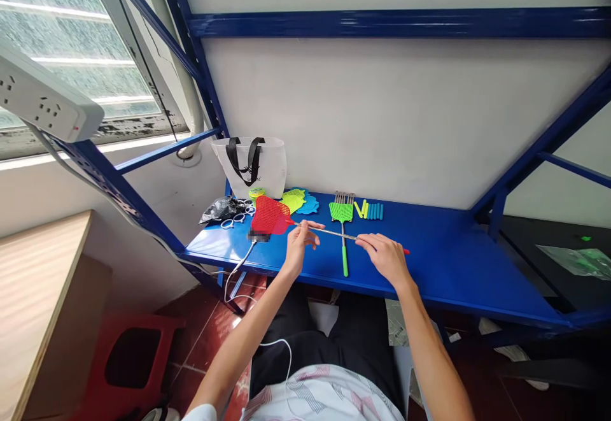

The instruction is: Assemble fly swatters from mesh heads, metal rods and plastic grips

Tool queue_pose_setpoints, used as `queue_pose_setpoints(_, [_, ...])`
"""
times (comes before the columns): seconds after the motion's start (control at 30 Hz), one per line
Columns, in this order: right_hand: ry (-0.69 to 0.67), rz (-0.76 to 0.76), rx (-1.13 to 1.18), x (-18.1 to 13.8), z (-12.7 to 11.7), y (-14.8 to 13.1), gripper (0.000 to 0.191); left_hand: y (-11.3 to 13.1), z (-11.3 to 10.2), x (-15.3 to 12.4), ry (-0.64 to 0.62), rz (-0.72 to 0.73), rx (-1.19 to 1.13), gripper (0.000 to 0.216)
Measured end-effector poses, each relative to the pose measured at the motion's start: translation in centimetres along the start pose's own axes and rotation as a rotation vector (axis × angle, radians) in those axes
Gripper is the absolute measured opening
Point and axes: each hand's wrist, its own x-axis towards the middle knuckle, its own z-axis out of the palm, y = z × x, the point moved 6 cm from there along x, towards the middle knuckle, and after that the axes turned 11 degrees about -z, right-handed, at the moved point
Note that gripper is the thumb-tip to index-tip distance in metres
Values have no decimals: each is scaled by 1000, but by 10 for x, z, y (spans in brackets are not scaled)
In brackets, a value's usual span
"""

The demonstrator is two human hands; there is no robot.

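A red fly swatter with a thin metal rod is held slantwise above the blue table. My left hand pinches the rod close to the red mesh head, with its other fingers loosely curled. Near the opposite end, my right hand is closed around the rod, and a red tip sticks out past it. Below the rod lies a green fly swatter with a green handle, its shaft passing between my hands. Yellow tubes and blue tubes lie in a row beside it.
Yellow-green and blue mesh heads lie near a white tote bag. Scissors and a black plastic bag are at the left. A white cable hangs over the front edge of the blue table.
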Motion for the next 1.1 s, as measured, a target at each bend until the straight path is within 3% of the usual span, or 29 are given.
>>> queue_pose_setpoints(0.1, [-1,8,-6,-6,-7,30,42,19,-21,9,62,53,-36,60])
queue_pose_setpoints(0.3, [37,104,-57,-41,-31,107,45,52,-82,22,269,206,-174,57])
queue_pose_setpoints(0.47, [45,169,3,-59,-38,138,46,56,-87,27,196,189,-146,56])
queue_pose_setpoints(0.67, [86,262,96,-58,-52,130,48,52,-79,26,187,146,-55,58])
queue_pose_setpoints(0.93, [129,156,128,-44,-49,113,51,55,-81,24,250,170,-74,59])
queue_pose_setpoints(1.0, [125,111,148,-33,-39,96,49,50,-69,20,235,167,-57,59])
queue_pose_setpoints(1.1, [76,34,200,-13,-12,52,48,22,-27,10,72,78,20,63])
